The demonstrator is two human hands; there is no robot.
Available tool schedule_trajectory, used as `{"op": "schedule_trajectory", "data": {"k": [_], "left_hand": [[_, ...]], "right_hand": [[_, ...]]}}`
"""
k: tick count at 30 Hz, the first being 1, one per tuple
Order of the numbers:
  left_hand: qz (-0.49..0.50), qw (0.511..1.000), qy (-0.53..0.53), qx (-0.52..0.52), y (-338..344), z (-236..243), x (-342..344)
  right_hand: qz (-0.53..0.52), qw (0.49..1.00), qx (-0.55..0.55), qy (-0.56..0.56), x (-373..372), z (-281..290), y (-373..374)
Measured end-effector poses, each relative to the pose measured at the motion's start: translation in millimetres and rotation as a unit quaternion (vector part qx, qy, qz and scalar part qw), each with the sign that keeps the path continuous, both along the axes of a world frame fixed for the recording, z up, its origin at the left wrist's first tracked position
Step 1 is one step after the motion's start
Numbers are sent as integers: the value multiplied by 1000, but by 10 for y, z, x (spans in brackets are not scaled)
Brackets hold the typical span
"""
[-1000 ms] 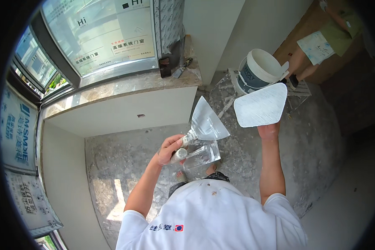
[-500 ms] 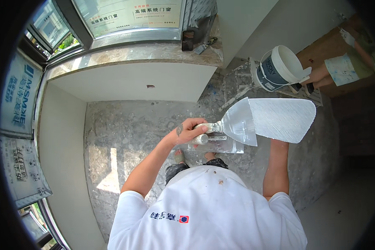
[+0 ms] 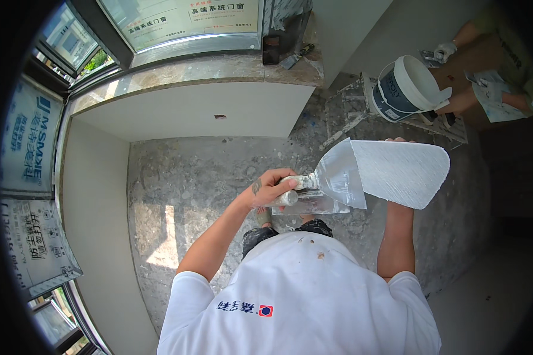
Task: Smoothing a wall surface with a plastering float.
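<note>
My left hand is closed round the white-smeared handle of a wide putty knife. In the same grip is a flat metal trowel, whose handle end shows just below the knife's. The knife's blade points right and overlaps the left edge of a pale flat board with rounded right corners and a finely streaked surface. My right hand is mostly hidden beneath this board. Its fingertips curl over the far edge, and its forearm comes in under the near edge.
A white bucket stands on a splattered platform at the far right. Beside it is a co-worker with a gloved hand and a smeared board. A scraper and a dark box lie on the window sill.
Fingertips of my right hand now show over the board's far edge, and the board has tilted slightly. The co-worker's gloved hand has moved left, near the bucket. My left hand keeps its grip.
</note>
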State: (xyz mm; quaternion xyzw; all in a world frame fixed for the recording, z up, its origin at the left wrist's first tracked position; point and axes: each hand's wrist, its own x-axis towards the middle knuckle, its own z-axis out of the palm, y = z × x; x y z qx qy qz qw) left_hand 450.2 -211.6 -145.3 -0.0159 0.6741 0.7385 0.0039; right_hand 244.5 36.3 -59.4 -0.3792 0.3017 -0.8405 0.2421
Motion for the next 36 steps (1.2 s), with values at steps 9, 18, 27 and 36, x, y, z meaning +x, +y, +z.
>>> {"op": "schedule_trajectory", "data": {"k": [9, 18, 27, 36], "left_hand": [[45, 995, -50, 70, -42, -15, 14], [41, 996, -59, 45, -121, -90, 3], [56, 996, -64, 29, -141, 56, -88], [53, 996, -64, 24, -153, 167, -121]], "right_hand": [[-56, 993, 76, 70, -92, -107, -163], [-151, 972, 113, 140, -93, 17, -315], [-167, 969, 137, 119, -259, -267, -262], [-80, 989, 69, 100, -118, 16, -330]]}}
